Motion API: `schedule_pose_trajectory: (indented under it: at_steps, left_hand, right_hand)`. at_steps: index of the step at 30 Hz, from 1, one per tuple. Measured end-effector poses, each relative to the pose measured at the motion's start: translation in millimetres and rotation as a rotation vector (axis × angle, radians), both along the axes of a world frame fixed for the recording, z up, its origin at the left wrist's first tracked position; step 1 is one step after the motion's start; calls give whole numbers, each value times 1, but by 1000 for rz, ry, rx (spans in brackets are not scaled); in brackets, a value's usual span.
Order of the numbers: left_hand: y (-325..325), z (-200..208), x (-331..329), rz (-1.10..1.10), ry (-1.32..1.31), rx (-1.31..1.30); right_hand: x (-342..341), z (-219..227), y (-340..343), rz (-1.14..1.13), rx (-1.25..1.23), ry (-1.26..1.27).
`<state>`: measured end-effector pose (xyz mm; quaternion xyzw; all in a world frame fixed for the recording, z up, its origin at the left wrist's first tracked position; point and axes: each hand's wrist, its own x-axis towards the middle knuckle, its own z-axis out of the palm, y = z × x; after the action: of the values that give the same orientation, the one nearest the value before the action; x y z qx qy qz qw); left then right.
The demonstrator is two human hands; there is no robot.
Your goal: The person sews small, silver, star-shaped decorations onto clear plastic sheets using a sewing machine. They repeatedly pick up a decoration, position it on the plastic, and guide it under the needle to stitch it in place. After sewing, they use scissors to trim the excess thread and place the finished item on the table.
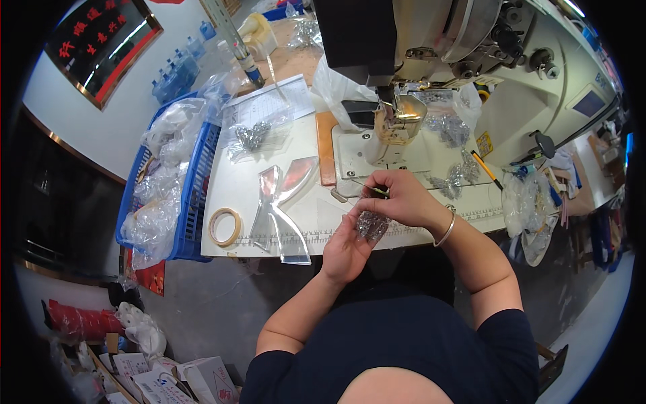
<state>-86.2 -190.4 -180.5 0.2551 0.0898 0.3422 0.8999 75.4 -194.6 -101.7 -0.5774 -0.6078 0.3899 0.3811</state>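
Left hand: the left hand [344, 252] is curled narrow at the lower left edge of a silvery piece [372, 225], perhaps to steady it from below.
Right hand: the right hand [402, 198] is pinched on a slim object [381, 192] at the piece's upper end; fingers hide most of it, so its kind is unclear. The grip looks like one for fine control.
Silvery piece: between both hands, over the tabletop's [304, 145] near edge, in front of the sewing machine [572, 87]; probably kept close to the body for a clear look.
Ruler strip: the ruler strip [464, 217] runs along the near edge, likely so lengths can be read in place.
Left of hands: clear shaped sheets [266, 202] lie flat, with a tape roll [237, 232] beside them, within easy reach.
Farther left: a blue basket [196, 195] holds clear plastic bags [161, 195], seemingly to keep loose bulk together.
Beyond: a silvery bundle [252, 137] rests near papers [269, 101].
Right of machine needle area: more silvery pieces [457, 178]; a yellow-orange pen [486, 168] lies just beside them, handy to the right hand.
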Motion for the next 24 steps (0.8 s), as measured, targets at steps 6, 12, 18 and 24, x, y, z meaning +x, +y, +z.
schedule_pose_trajectory:
  at_steps: [6,12,18,24]
  left_hand:
    - [2,-4,-2,-28,-42,-30]
    - [-1,-1,-1,3,5,-5]
    - [-3,-7,-3,24,44,119]
    - [-6,-6,2,66,44,59]
  right_hand:
    - [3,-3,0,37,-3,33]
    - [0,-5,0,18,26,-4]
    - [-6,-6,2,4,31,-80]
    - [-5,-13,6,-25,79,-98]
